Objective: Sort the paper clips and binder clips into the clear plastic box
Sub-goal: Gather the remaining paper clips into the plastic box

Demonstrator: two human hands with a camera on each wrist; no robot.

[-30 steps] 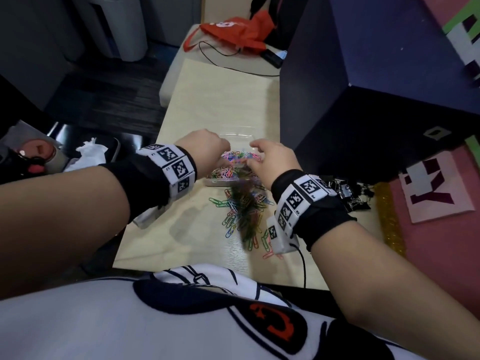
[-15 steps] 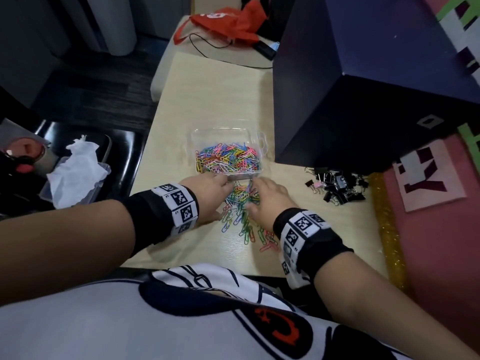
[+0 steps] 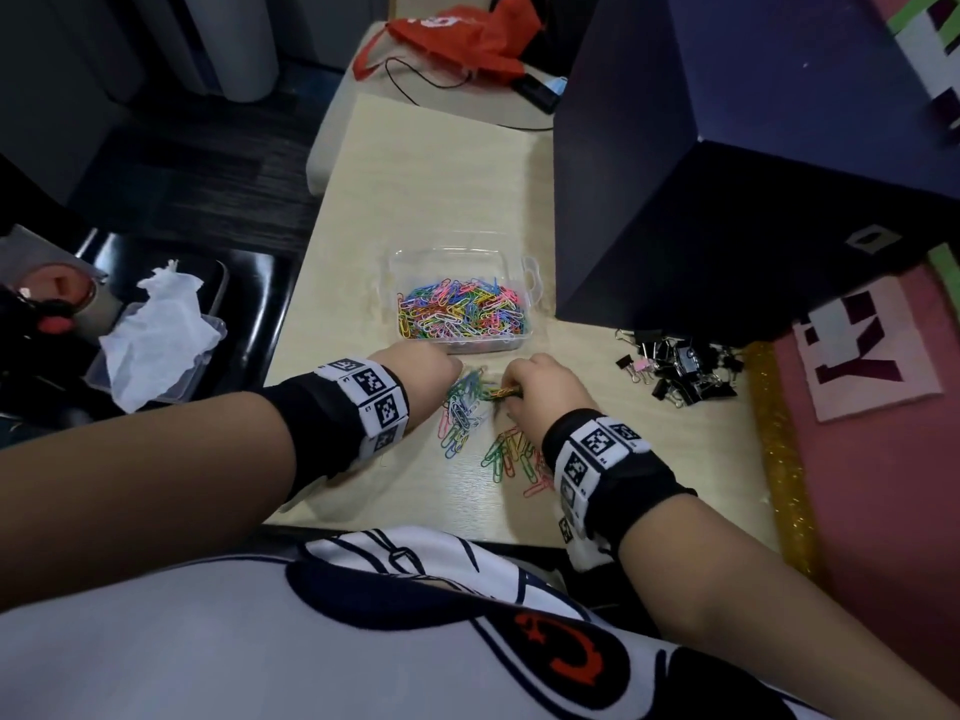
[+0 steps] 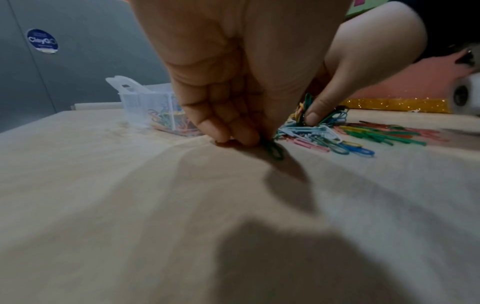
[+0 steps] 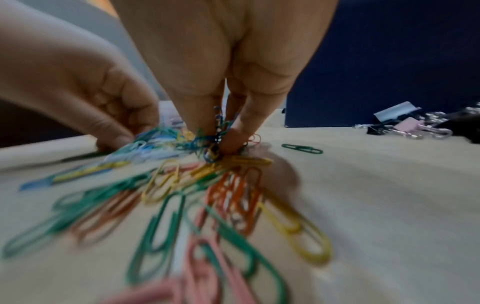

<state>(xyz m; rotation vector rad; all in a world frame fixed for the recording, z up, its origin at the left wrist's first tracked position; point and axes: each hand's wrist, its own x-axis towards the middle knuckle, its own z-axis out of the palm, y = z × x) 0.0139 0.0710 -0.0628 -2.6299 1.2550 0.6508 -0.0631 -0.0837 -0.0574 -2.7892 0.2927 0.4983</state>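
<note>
A clear plastic box [image 3: 529, 283] half full of coloured paper clips sits mid-table; it also shows in the left wrist view [image 4: 141, 102]. Loose coloured paper clips [image 3: 511, 452] lie on the table in front of it, close up in the right wrist view [image 5: 182, 205]. My left hand [image 3: 431, 376] rests curled on the pile's left side, its fingertips [image 4: 233, 135] pinching green clips against the table. My right hand [image 3: 545, 387] pinches a bunch of clips [image 5: 218, 133] between thumb and fingers. Black binder clips [image 3: 675, 368] lie in a heap to the right.
A large dark blue box [image 3: 727, 200] stands at the right behind the binder clips. An orange bag [image 3: 452, 39] and a black cable lie at the table's far end. Left of the table a clear tray holds crumpled tissue [image 3: 156, 330]. A gold glitter strip [image 3: 779, 459] edges the table's right side.
Both hands came back from over the clear box to the loose pile in front of it. They now gather clips there, the right hand closing on a bunch.
</note>
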